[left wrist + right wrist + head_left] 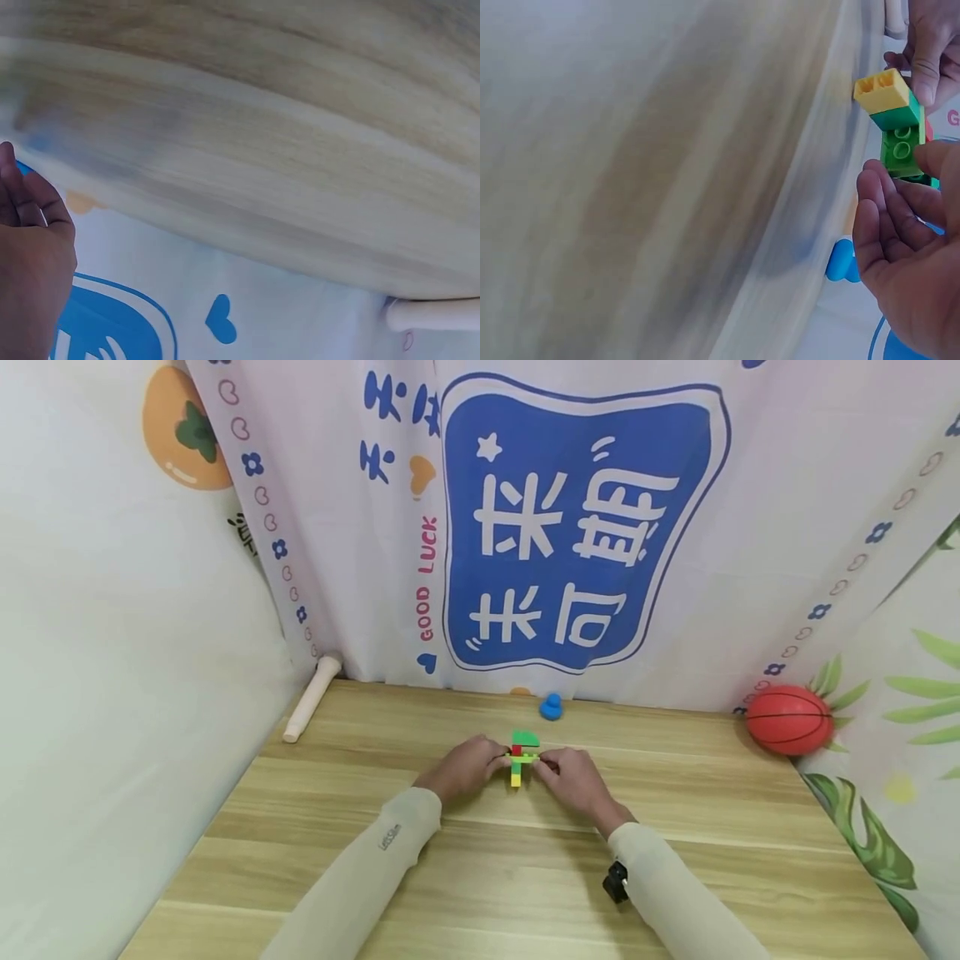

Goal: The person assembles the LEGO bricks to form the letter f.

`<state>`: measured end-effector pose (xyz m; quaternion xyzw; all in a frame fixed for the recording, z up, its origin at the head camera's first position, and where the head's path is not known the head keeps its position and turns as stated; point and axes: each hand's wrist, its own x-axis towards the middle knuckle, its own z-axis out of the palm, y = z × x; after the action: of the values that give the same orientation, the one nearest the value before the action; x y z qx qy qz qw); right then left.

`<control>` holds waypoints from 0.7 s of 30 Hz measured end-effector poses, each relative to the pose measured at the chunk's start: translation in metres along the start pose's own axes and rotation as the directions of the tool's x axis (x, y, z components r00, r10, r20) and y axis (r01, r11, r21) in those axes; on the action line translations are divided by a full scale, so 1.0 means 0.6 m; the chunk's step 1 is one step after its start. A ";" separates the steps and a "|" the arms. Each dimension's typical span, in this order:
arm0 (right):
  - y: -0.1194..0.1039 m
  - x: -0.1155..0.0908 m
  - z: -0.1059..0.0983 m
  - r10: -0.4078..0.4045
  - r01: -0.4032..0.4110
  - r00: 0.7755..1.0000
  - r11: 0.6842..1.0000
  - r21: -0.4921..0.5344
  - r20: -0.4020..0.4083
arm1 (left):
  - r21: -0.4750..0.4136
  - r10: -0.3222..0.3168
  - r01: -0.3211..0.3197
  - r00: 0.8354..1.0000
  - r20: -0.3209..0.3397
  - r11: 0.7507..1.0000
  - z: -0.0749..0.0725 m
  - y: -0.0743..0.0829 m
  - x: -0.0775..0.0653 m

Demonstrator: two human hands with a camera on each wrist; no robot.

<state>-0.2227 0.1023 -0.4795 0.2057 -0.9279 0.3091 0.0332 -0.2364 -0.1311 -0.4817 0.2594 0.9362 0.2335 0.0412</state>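
Observation:
Both hands hold a small stack of toy building bricks point(516, 762) between them over the middle of the table. The stack has a yellow brick point(882, 91) at the bottom, a teal one point(897, 118) above it, then a wider lime-green piece point(902, 151), a red brick and a curved green top piece point(525, 739). My left hand point(472, 766) pinches one end of the lime piece; my right hand point(577, 779) pinches the other end with thumb and fingers. In the right wrist view the hollow undersides show. The left wrist view shows only the left hand point(34, 262), not the bricks.
A blue rounded toy point(551, 707) sits just beyond the bricks, by the back edge of the wooden table point(495, 893). At the far left lies a pale stick shaped like a microphone point(313, 697). A red ball with black lines point(789, 720) is at the right. Printed cloth point(585, 527) hangs behind.

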 end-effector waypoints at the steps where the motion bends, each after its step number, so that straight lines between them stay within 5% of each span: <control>1: 0.000 -0.001 0.001 -0.006 0.006 1.000 1.000 -0.014 0.007 | 0.024 -0.004 0.004 1.000 0.003 1.000 0.002 0.001 -0.002; 21: 0.015 -0.018 0.019 -0.038 0.038 0.999 0.999 -0.026 -0.009 | 0.155 0.028 -0.029 1.000 0.007 0.987 0.023 0.009 -0.009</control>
<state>-0.2155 0.1058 -0.4958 0.2213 -0.9276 0.2975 0.0459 -0.2267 -0.1239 -0.4917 0.2757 0.9477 0.1598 0.0199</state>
